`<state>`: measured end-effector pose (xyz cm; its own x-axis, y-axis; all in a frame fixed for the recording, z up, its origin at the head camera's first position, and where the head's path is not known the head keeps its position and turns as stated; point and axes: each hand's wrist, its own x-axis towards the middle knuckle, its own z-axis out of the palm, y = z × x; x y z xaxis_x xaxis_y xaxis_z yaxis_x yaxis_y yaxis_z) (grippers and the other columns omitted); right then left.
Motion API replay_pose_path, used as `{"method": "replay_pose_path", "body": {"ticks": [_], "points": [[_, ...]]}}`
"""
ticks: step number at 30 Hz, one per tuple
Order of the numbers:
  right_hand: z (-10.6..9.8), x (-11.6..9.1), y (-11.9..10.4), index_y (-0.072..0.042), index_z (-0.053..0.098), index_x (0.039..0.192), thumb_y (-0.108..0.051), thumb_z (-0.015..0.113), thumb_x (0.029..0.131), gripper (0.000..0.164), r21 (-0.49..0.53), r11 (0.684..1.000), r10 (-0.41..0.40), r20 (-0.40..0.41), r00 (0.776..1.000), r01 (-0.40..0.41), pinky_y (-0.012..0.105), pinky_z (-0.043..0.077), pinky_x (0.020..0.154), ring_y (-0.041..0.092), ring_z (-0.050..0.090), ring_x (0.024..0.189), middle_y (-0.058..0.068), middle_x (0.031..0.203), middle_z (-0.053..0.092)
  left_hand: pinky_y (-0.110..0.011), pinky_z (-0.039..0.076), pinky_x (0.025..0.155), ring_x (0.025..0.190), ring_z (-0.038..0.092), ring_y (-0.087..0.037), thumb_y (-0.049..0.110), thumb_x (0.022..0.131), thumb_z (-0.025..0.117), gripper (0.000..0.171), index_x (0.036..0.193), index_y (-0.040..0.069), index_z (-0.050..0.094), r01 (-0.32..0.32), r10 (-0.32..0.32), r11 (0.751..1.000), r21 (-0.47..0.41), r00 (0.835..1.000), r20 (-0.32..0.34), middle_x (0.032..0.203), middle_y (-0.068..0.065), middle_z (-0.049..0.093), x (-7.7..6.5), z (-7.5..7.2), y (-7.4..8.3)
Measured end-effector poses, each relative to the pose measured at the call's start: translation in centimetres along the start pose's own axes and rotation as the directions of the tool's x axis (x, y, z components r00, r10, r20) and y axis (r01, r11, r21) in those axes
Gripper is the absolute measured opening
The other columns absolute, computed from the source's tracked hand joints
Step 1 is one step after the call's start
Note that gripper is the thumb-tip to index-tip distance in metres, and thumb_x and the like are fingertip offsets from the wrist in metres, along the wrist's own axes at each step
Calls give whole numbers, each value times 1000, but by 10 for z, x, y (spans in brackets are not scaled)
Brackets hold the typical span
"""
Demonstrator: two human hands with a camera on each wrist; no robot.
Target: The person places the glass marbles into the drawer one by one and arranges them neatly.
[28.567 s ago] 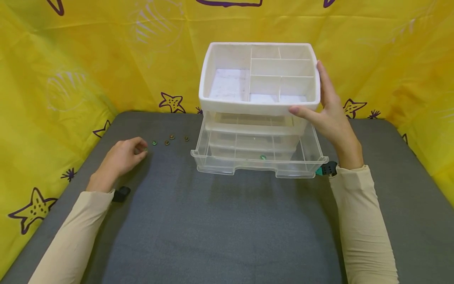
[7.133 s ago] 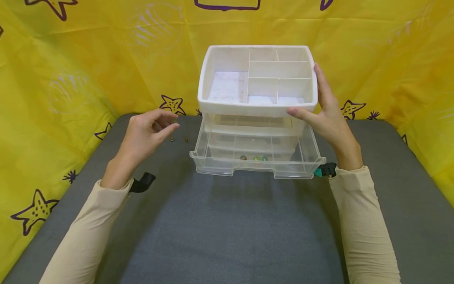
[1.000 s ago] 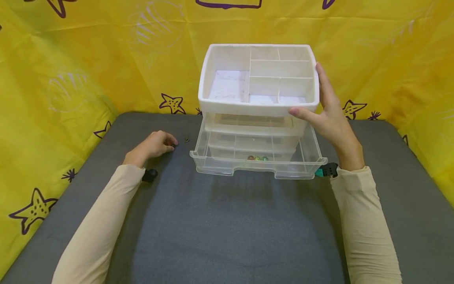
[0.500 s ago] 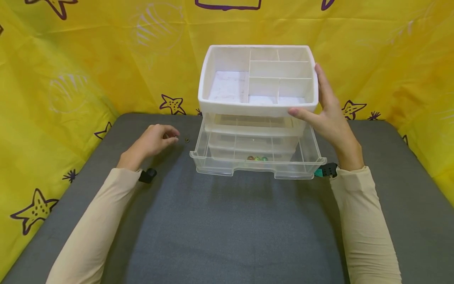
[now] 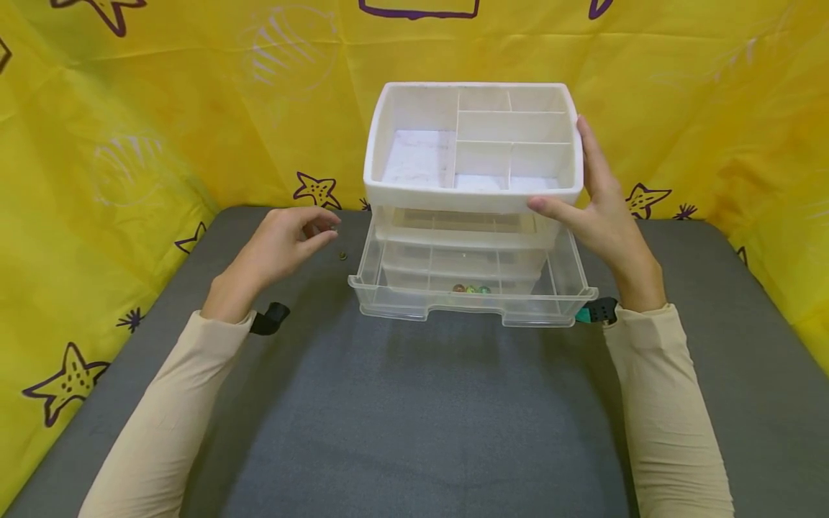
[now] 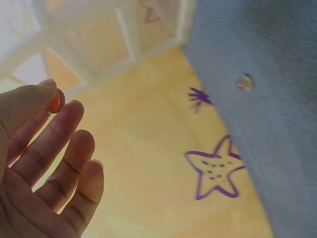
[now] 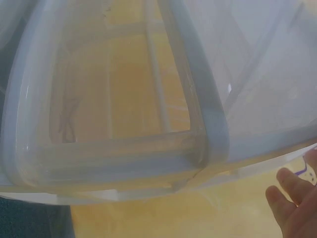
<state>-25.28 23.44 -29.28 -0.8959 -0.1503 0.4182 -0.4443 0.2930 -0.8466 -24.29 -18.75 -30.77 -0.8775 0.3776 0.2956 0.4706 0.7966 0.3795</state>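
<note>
My left hand [image 5: 275,241] is raised over the back left of the table, pinching a reddish marble [image 6: 56,101] between thumb and fingertips. Below it a single marble [image 5: 342,255] lies on the grey cloth, left of the plastic drawer unit [image 5: 469,198]. With its thumb on the front and its fingers along the right side, my right hand [image 5: 602,198] grips the unit's white top. Low in the unit, a clear drawer [image 5: 395,296] is pulled out toward me. Three marbles, one reddish [image 5: 459,288] and two greenish [image 5: 484,289], sit together inside it.
The unit's top tray [image 5: 414,158] is divided into several compartments. Above the pulled-out drawer, other drawers [image 5: 453,236] are pushed in. A yellow cloth with drawn starfish [image 5: 194,93] hangs behind and beside the grey table [image 5: 414,417].
Marbles on the table have dropped from several to one, while those in the drawer rose from one to three. In the last second my left hand rose off the table with a marble.
</note>
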Motion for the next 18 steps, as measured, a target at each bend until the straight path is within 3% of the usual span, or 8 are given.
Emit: {"method": "replay_pose_path", "body": {"ticks": [7,13,18], "points": [[0,0,1,-30,13,159,-7,79,81,105,-11,1000,-2,-2,1000,2,16,48,88,20,45,116,4,156,35,-26,49,66,75,64,-16,8,89,73,18,107,4,72,-118,118,993,10,989,-94,89,-6,73,-2,-11,24],[0,1,1,-31,13,159,-6,79,81,105,-8,1000,1,-1,1000,-1,16,48,88,20,45,116,3,156,35,-15,44,65,72,62,-15,2,86,74,16,102,4,74,-202,192,979,-33,961,-200,87,-7,73,-5,-19,44],[0,0,0,-30,12,159,-7,79,82,105,-12,1000,9,-2,1000,-9,16,48,87,20,45,116,4,157,34,-12,42,68,75,63,-14,1,84,76,17,100,4,74,-272,253,961,-46,937,-241,90,-6,74,-7,-25,60]]}}
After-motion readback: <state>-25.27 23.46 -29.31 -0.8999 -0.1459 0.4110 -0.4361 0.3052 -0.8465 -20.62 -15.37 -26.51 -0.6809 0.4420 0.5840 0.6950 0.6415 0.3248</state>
